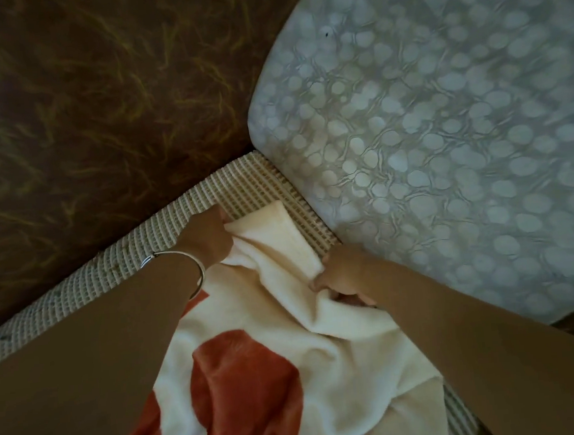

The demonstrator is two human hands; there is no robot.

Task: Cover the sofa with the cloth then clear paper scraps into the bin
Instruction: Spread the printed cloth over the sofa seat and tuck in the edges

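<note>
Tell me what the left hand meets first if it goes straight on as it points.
The left hand, gripping the cloth, would probably cross the woven strip and meet the patterned cushion first.

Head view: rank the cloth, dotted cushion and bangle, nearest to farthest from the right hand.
1. cloth, gripped in the right hand.
2. dotted cushion, just right of it.
3. bangle, across, by the left hand.
</note>
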